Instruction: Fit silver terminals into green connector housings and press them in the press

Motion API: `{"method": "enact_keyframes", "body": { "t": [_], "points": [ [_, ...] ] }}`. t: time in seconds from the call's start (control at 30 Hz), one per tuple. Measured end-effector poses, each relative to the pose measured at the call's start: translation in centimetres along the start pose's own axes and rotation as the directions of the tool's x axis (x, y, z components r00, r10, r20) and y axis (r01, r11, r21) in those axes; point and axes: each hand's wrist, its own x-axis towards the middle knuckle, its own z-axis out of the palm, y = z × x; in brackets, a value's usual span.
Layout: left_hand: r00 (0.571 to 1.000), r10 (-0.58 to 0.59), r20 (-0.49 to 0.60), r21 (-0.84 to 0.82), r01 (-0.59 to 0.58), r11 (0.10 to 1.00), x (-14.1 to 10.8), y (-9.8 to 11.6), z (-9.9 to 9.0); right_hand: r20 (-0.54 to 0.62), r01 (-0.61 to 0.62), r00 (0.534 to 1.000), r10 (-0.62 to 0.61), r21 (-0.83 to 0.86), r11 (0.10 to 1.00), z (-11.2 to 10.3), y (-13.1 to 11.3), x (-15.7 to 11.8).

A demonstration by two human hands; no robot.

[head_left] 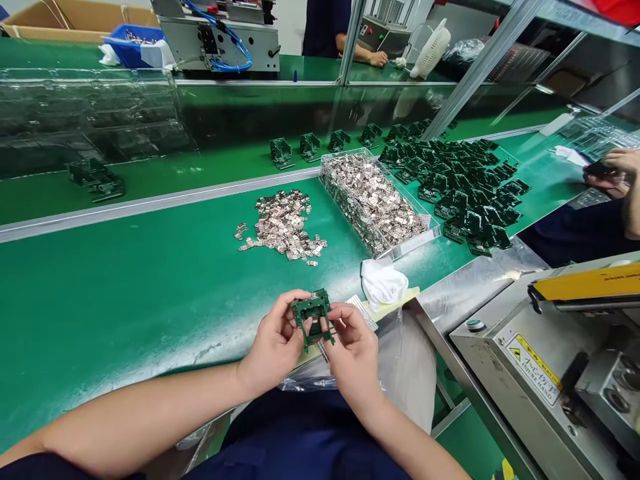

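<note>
Both hands hold one dark green plastic frame (314, 309) with two prongs pointing toward me, just above the table's near edge. My left hand (274, 340) grips its left side, and my right hand (354, 343) has its fingers closed on the right side. Farther back on the green table lies a loose pile of small metal pieces (283, 223). Right of that pile stands a clear box (400, 252) full of similar pieces. A heap of dark green frames (465, 187) spreads out beyond the box.
A white cloth (384, 283) lies near the table edge. At the right stands a metal machine (500, 360) with a yellow bar. Several green frames (310, 147) line the strip behind the metal rail (150, 195). Another person's hands (623, 167) are at the far right.
</note>
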Motion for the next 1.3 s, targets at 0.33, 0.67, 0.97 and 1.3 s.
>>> {"method": "enact_keyframes", "body": {
  "t": [0.33, 0.67, 0.97, 1.3],
  "points": [
    [1.000, 0.002, 0.030, 0.019, -0.003, 1.000, -0.4, 0.2, 0.5, -0.069, 0.009, 0.998, 0.004, 0.180, 0.984, 0.1, -0.3, -0.1],
    [0.997, -0.072, 0.030, -0.029, 0.073, 0.997, -1.2, 1.1, 1.5, -0.087, -0.041, 0.994, 0.068, 0.278, 0.960, -0.5, -0.5, -1.2],
    [0.996, -0.041, 0.085, -0.001, 0.041, 0.999, -1.8, 1.3, 3.6, -0.162, 0.018, 0.986, 0.027, 0.267, 0.964, -2.0, -0.4, -2.6],
    [0.993, -0.015, 0.115, 0.046, 0.010, 0.999, 3.0, 0.1, 6.2, -0.375, -0.029, 0.926, 0.053, 0.069, 0.997, -8.5, 3.4, -3.1]
  ]
}}
